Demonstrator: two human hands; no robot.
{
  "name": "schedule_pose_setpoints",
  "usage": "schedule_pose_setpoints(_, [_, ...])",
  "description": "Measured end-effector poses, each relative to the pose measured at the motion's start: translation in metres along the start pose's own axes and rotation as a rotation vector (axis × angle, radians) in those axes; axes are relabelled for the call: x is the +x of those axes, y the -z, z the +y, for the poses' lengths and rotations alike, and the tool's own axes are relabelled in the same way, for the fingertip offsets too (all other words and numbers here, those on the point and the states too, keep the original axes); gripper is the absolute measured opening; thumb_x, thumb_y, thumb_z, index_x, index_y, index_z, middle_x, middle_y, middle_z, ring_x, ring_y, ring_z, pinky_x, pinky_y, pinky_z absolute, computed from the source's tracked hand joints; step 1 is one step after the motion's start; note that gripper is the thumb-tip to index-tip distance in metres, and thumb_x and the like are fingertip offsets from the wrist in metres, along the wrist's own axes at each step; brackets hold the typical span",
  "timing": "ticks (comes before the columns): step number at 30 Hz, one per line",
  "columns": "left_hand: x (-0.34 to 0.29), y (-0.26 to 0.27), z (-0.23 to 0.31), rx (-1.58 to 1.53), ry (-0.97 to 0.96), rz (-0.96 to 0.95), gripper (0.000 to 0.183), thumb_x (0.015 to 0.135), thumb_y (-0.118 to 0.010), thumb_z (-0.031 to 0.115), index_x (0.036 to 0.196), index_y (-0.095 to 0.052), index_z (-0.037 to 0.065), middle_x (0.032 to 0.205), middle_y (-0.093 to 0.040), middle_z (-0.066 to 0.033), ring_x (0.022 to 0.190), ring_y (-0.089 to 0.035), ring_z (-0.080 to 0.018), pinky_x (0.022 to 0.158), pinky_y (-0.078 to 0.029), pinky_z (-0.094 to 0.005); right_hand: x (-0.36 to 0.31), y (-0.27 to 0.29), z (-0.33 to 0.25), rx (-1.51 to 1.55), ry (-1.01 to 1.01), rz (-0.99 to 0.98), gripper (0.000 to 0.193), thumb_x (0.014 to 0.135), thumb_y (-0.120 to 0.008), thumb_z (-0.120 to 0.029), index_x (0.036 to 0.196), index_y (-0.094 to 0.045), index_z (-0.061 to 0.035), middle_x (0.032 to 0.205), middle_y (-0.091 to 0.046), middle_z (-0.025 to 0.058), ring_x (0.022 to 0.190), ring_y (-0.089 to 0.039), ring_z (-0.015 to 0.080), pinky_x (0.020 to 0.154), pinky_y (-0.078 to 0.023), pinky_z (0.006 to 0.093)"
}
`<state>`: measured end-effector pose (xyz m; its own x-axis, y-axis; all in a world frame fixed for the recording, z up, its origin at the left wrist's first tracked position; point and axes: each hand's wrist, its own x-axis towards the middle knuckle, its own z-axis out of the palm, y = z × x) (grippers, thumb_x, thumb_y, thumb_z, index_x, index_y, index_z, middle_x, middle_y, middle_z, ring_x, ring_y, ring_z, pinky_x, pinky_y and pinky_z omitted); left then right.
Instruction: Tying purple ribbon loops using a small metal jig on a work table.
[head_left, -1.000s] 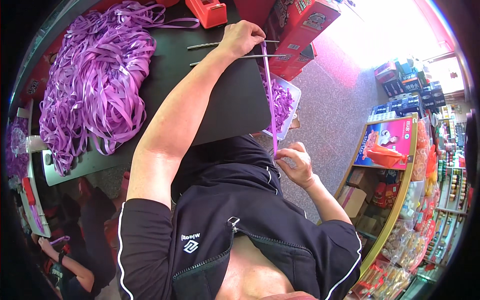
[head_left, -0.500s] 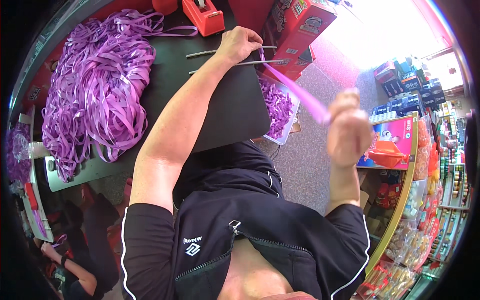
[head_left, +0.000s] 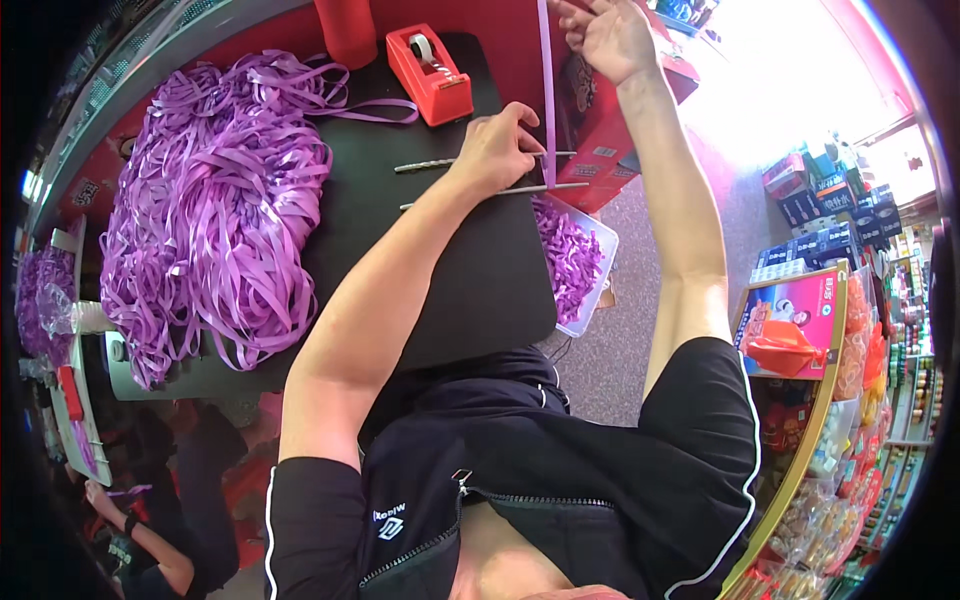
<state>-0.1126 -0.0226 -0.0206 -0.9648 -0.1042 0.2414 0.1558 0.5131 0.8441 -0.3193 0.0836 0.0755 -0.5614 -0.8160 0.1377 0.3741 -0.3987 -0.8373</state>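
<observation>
Black tabletop [head_left: 480, 290], with boxed goods [head_left: 815, 195] well apart at 3 o'clock from the left hand [head_left: 495, 150]; its fingers curl beside two metal rods [head_left: 572, 186], pinching or loose, one cannot tell; purple ribbon [head_left: 548, 100] runs from the rods toward 12, alongside the right hand [head_left: 615, 42], raised between 1 and 2, fingers partly spread, any hold unclear; half a second earlier that hand was near 4, the ribbon slanting with it, suggesting a turn around the rods; short purple pieces [head_left: 568, 265] fill a pale bin [head_left: 604, 275] at 5, a tangled ribbon heap [head_left: 225, 210] lies between 8 and 9, a red tape dispenser [head_left: 432, 82] between 10 and 11.
</observation>
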Motion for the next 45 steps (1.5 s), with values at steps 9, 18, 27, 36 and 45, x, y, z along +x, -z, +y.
schedule_pose_setpoints(9, [-0.002,0.002,0.007,0.043,0.026,0.05,0.045,0.069,-0.06,0.002,0.112,-0.048,-0.001,0.095,-0.071,-0.0126,0.098,-0.063,-0.0253,0.087,-0.045,-0.0328,0.018,0.086,0.081,0.22,-0.123,-0.006,0.052,0.101,-0.028,-0.041,0.141,-0.034,-0.0072,0.137,-0.042,0.0309,0.083,-0.05,0.0253,0.073,-0.04,0.0324])
schedule_pose_setpoints(18, [-0.001,0.0,0.013,0.059,0.08,0.05,0.044,0.07,-0.062,0.004,0.112,-0.051,-0.001,0.096,-0.071,-0.0108,0.094,-0.063,-0.0204,0.085,-0.045,-0.0301,0.006,0.123,0.152,0.3,-0.144,0.056,0.055,0.101,-0.029,-0.044,0.143,-0.029,-0.009,0.136,-0.044,0.0319,0.089,-0.054,0.0253,0.075,-0.043,0.0318])
schedule_pose_setpoints(27, [-0.002,-0.005,0.01,0.131,0.036,0.1,0.045,0.071,-0.061,0.005,0.116,-0.053,0.002,0.098,-0.071,-0.0071,0.083,-0.062,-0.0178,0.078,-0.046,-0.0291,-0.076,0.137,0.234,-0.126,-0.134,0.047,0.053,0.1,-0.036,-0.04,0.14,-0.037,-0.0058,0.125,-0.058,0.018,0.096,-0.059,0.0224,0.088,-0.046,0.0317])
schedule_pose_setpoints(36, [-0.001,-0.004,0.004,0.089,0.0,0.028,0.045,0.072,-0.058,0.004,0.117,-0.057,0.003,0.098,-0.072,-0.0057,0.083,-0.065,-0.014,0.078,-0.047,-0.0266,-0.256,0.081,0.256,-0.804,0.224,0.379,0.048,0.099,-0.039,-0.036,0.123,-0.056,0.0022,0.098,-0.07,0.0116,0.099,-0.062,0.0204,0.096,-0.041,0.0329])
schedule_pose_setpoints(45, [-0.002,-0.002,0.0,0.043,0.034,0.003,0.046,0.074,-0.058,0.004,0.119,-0.056,0.004,0.099,-0.072,-0.0053,0.083,-0.064,-0.0129,0.079,-0.047,-0.0257,-0.315,-0.021,0.209,-1.004,0.394,0.502,0.037,0.089,-0.039,-0.017,0.102,-0.067,0.0014,0.089,-0.072,0.0079,0.099,-0.049,0.0213,0.096,-0.035,0.0354])
